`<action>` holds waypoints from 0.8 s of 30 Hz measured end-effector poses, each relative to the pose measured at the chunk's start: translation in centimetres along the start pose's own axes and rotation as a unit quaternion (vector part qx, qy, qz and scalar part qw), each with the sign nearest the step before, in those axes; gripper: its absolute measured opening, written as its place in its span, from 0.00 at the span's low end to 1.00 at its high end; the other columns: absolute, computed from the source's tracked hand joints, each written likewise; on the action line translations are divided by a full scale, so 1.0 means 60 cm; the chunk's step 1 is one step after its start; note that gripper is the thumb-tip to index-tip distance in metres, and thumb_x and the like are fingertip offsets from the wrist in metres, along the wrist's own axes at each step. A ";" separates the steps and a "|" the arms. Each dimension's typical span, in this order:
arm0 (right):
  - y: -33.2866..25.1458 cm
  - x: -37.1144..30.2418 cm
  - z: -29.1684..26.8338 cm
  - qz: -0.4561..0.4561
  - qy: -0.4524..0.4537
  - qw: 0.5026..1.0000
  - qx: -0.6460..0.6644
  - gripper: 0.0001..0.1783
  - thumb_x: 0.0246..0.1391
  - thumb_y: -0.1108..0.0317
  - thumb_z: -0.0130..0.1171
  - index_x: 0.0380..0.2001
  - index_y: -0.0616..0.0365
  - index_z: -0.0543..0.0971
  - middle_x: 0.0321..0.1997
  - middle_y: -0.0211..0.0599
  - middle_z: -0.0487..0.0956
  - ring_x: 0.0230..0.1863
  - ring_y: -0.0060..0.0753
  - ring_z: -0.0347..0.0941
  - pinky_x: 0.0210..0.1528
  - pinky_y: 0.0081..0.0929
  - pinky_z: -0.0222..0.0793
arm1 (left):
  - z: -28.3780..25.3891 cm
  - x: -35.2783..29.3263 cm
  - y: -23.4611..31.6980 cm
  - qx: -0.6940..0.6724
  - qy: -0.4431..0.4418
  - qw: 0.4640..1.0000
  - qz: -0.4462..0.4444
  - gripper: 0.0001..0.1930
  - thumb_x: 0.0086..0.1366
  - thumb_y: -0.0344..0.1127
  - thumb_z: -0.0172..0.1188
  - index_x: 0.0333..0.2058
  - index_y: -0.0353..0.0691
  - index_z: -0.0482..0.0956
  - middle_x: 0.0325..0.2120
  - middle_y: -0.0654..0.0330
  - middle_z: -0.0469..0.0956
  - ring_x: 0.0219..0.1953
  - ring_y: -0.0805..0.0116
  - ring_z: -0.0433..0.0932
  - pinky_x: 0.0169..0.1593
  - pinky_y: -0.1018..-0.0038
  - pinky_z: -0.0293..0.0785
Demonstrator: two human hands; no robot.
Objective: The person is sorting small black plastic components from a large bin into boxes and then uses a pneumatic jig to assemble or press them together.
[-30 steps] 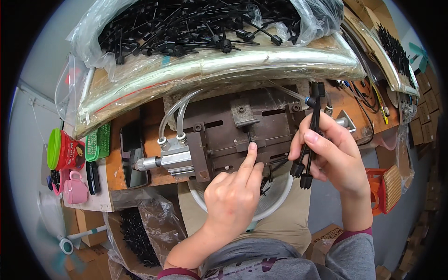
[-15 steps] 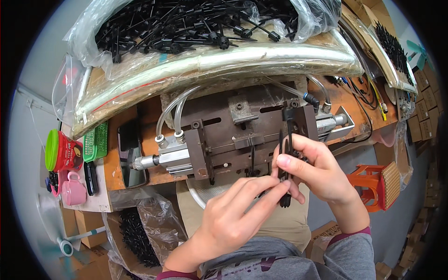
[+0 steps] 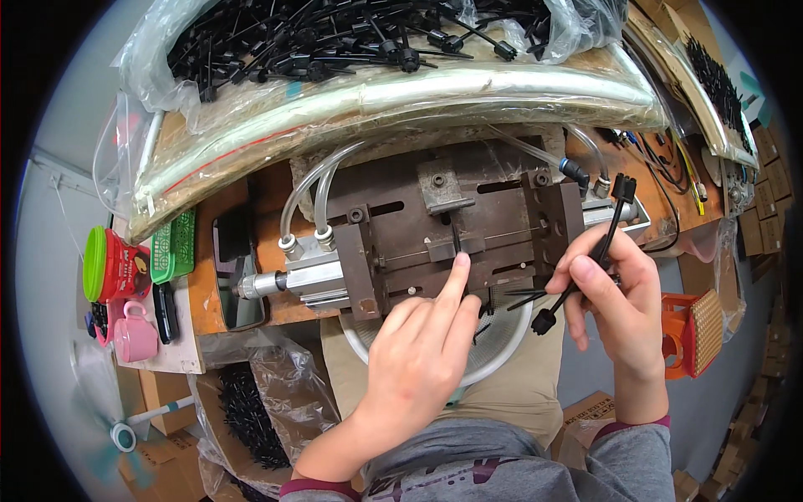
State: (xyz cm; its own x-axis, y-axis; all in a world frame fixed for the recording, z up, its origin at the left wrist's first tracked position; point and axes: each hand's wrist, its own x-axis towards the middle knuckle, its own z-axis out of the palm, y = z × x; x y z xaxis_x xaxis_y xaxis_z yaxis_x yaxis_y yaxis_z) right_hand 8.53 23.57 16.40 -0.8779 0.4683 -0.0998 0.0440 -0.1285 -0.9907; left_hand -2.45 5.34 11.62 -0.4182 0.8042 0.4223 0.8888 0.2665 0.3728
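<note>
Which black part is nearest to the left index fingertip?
The black part at the middle of the brown fixture; those in the right hand and plastic bag are farther.

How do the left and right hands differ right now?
The left hand points its index finger at a thin black part in the fixture; the right hand grips black stemmed parts.
The left hand's back faces up; the right hand's thumb does.
Both are bare.
</note>
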 end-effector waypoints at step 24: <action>0.014 0.025 0.021 -0.022 0.001 0.998 0.062 0.15 0.68 0.65 0.50 0.48 0.66 0.75 0.36 0.38 0.79 0.19 0.16 0.70 0.17 0.12 0.63 | -0.037 -0.012 0.020 -0.173 0.033 0.981 0.082 0.20 0.48 0.25 0.71 0.43 0.31 0.83 0.40 0.51 0.80 0.31 0.64 0.82 0.33 0.72 0.81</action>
State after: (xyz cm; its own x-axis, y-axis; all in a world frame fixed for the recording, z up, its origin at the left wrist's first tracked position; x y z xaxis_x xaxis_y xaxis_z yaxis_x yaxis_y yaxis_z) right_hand 6.63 23.07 15.51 -0.8769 0.4773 -0.0576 -0.0536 -0.2162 -0.9749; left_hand -1.52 3.91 13.60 -0.2955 0.7821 0.5487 0.8330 -0.0704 0.5488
